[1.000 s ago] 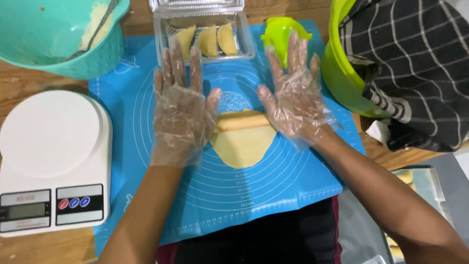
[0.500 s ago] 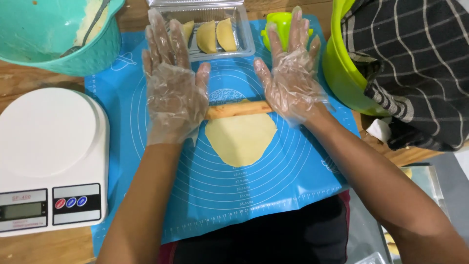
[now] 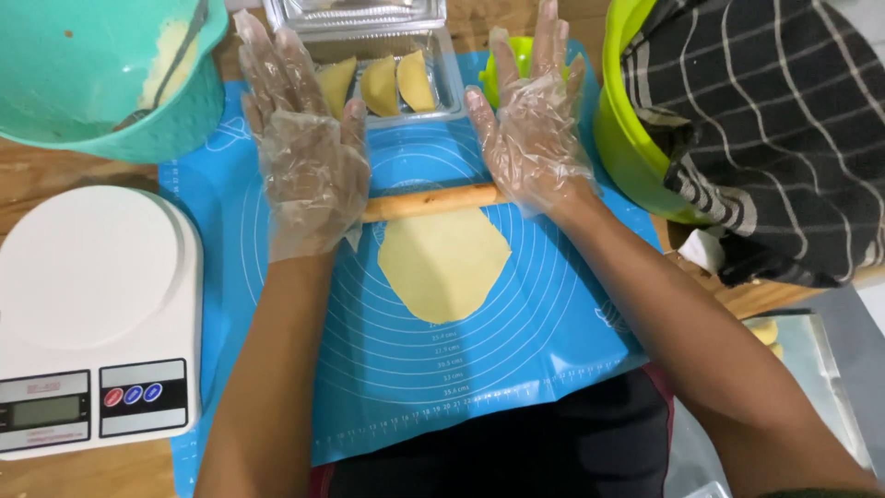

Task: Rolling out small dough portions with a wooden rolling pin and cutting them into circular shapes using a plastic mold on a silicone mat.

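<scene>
Surface: wooden surface (image 3: 55, 180) with a blue silicone baking mat (image 3: 553, 323) spread across its middle, printed with concentric circles.
Left hand: your left hand (image 3: 309, 175), in a clear plastic glove, lies flat and open on the left end of the wooden rolling pin (image 3: 429, 201); the grip is not closed round it, fingers stretched far.
Right hand: your right hand (image 3: 535, 138), gloved the same, presses flat and open on the right end of the pin, fingers spread.
Dough: a thin yellow sheet of dough (image 3: 442, 263) lies on the mat, its far edge under the pin.
Far side: a clear plastic tray (image 3: 387, 37) holds folded dumplings (image 3: 392, 83).
Left: a teal mixing bowl (image 3: 83, 83) at the far left; a white kitchen scale (image 3: 92, 314) nearer.
Right: a lime green bowl (image 3: 636, 157) draped with a dark checked cloth (image 3: 765, 120).
</scene>
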